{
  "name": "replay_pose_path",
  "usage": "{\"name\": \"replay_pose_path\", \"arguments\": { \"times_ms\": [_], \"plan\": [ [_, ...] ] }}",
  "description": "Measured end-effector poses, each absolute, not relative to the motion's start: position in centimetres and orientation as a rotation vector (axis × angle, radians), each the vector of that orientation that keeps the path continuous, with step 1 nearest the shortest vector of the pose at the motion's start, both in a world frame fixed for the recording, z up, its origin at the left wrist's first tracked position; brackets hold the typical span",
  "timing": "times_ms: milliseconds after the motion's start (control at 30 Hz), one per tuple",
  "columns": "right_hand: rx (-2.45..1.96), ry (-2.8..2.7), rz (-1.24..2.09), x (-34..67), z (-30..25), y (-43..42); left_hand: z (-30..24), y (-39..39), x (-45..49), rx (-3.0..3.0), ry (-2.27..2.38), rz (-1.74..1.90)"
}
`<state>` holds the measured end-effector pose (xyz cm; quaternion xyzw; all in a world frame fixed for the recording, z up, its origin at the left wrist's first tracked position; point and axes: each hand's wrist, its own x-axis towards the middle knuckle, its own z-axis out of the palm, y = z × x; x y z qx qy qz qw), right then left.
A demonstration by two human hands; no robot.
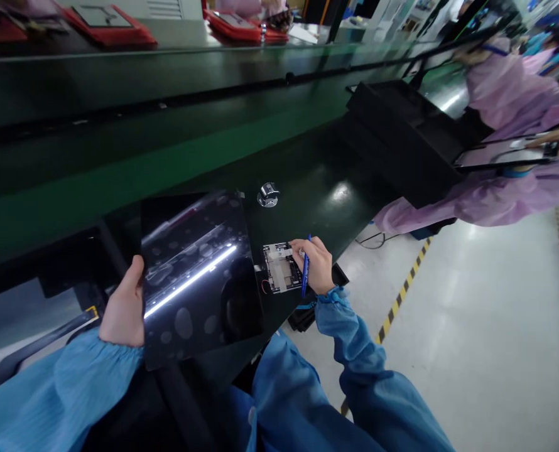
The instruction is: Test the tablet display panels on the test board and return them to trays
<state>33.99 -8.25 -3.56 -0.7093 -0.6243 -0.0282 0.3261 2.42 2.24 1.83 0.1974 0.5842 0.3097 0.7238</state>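
The left hand [123, 304] grips a glossy black panel [199, 276] by its edge; the right hand [316, 265] holds a blue pen [305, 270] beside a circuit board [279, 267], which a slipped pen could scratch.

Blue sleeves [58, 395], a blue pen [305, 267], a black panel [204, 320], yellow-and-black striped floor tape [395, 311]

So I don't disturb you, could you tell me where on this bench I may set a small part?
The bare dark bench top between the round chrome fitting and the black stacked trays is free. It's crowded where the black glass panel meets the small circuit board under your right hand.
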Motion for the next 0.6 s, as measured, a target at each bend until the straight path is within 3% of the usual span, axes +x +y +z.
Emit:
{"name": "replay_pose_path", "arguments": {
  "times_ms": [467,600],
  "plan": [
    [-1.928,-1.723,-0.082,33.8,-3.9,-8.2,2.9,2.0,2.9,0.577,1.536,0.765],
    [-1.903,-1.759,-0.114,34.4,-2.3,-7.6,3.5,1.7,3.4,0.369,1.303,0.716]
  ]
}}
